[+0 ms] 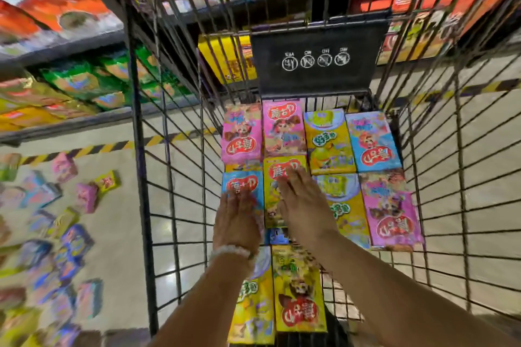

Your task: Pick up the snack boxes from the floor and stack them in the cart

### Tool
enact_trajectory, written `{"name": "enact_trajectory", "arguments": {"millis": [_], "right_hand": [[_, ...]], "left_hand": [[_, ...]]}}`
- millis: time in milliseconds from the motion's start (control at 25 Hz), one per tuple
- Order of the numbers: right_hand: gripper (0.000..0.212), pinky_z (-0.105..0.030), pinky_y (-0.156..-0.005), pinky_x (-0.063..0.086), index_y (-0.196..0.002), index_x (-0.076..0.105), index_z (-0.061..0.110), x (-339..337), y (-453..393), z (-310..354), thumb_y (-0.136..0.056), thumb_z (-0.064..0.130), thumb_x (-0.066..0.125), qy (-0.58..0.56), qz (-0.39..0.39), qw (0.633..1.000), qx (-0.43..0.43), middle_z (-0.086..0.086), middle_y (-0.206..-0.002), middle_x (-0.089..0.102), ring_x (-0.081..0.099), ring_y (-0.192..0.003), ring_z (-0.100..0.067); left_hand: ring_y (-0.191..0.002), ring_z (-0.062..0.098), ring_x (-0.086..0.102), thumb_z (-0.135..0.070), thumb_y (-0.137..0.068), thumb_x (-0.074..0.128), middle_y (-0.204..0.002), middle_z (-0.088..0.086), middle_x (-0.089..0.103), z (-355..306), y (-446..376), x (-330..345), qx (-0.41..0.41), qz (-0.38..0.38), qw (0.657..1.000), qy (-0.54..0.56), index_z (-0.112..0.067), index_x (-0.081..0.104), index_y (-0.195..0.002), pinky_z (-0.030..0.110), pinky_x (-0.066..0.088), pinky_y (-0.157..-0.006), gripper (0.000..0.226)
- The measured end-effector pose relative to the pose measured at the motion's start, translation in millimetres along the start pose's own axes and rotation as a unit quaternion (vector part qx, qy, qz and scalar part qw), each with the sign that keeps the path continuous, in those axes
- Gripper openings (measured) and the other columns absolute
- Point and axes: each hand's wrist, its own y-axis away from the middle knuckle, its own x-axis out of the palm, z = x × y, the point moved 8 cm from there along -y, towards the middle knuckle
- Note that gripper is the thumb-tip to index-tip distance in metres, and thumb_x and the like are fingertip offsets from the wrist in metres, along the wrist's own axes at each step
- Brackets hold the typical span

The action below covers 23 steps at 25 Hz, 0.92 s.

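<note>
Inside the wire cart (180, 177), both flat hands, left hand (236, 220) and right hand (303, 205), fingers straight and holding nothing, press a blue snack box (239, 182) and a yellow snack box (277, 172) into the layer; next, I think, comes reaching for the boxes on the floor (64, 234).

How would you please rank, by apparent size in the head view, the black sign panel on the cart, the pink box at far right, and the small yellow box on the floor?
1. black sign panel
2. pink box
3. small yellow box, though it lies farther off, so true size is unsure.

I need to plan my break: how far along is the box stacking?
Partly done. About ten snack boxes already lie flat in the cart. The left hand rests on a blue box and the right hand on a yellow box, settling them. Many boxes on the floor remain.
</note>
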Motion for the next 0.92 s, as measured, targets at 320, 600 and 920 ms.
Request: {"name": "enact_trajectory", "arguments": {"millis": [320, 600, 920], "right_hand": [[0.057, -0.041, -0.116, 0.016, -0.147, 0.027, 0.013, -35, -2, 5, -0.096, 0.028, 0.047, -0.003, 0.074, 0.997, 0.035, -0.012, -0.156, 0.018, 0.012, -0.145, -0.030], [0.052, -0.037, -0.113, 0.017, -0.144, 0.033, 0.012, -226, 49, 78, -0.096, 0.028, 0.042, -0.008, -0.101, 0.994, 0.026, -0.010, -0.150, 0.034, 0.028, -0.139, -0.028], [0.040, -0.042, -0.095, 0.037, -0.125, 0.053, 0.012, -434, 178, 229, -0.089, 0.030, 0.057, 0.050, -0.312, 0.948, -0.031, -0.009, -0.115, 0.059, 0.050, -0.111, -0.033]], "left_hand": [[-0.146, 0.027, 0.000, -0.026, -0.094, 0.046, -0.158, 0.011, 0.006, -17, 0, -33, -0.075, 0.071, 0.994, -0.034, -0.017, 0.018, -0.150, 0.036, 0.004, -0.119, 0.063], [-0.134, 0.029, 0.032, -0.033, -0.097, 0.041, -0.144, 0.016, 0.038, -54, 120, -240, 0.133, -0.215, 0.967, 0.045, -0.007, 0.034, -0.140, 0.036, 0.026, -0.107, 0.050], [-0.136, 0.026, 0.027, -0.051, -0.091, 0.042, -0.150, 0.008, 0.029, 67, 329, -395, 0.082, -0.410, 0.908, -0.020, -0.017, 0.026, -0.145, 0.042, 0.028, -0.109, 0.066]]}}
